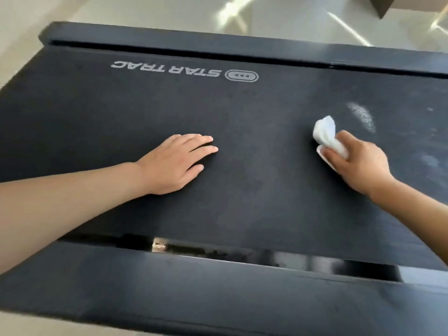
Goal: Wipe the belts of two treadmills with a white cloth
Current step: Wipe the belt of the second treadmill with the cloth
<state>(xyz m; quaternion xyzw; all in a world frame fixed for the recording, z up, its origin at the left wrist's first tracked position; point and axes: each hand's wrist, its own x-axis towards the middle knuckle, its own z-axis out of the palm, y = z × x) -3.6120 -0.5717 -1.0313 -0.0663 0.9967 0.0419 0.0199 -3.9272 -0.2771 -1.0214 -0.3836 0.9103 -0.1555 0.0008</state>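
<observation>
The right hand (358, 161) grips the bunched white cloth (327, 137) on the belt (254, 112) at three o'clock; the left hand (177, 161) lies flat, bracing, at centre. Best press firmly and stroke toward the pale smear (362, 117) (at two o'clock), overlapping passes.

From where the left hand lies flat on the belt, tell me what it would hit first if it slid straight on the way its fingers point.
The left hand points right across the belt, toward the white cloth gripped by the right hand. Bare belt lies between; the cloth probably comes first.
</observation>
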